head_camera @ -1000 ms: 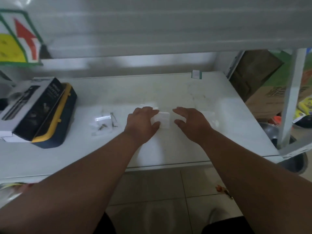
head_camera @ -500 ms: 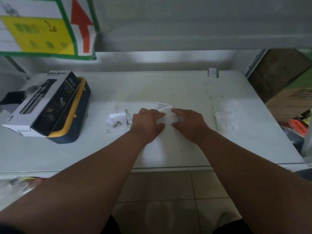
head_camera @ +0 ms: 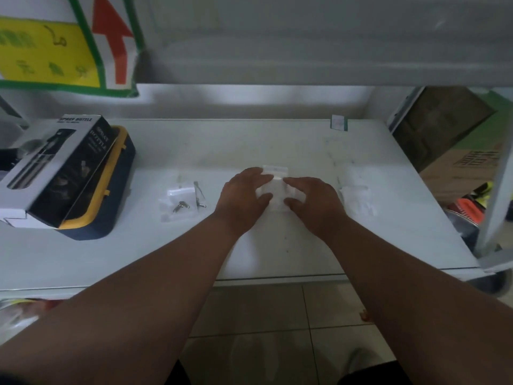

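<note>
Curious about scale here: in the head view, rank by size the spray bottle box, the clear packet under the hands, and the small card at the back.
1. spray bottle box, plainly largest.
2. clear packet, partly hidden by the left hand and right hand.
3. small card, smallest, though farthest back, which shrinks it.

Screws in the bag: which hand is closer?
Left. The left hand, on the packet, lies just right of the screws; the right hand is farther right.
</note>
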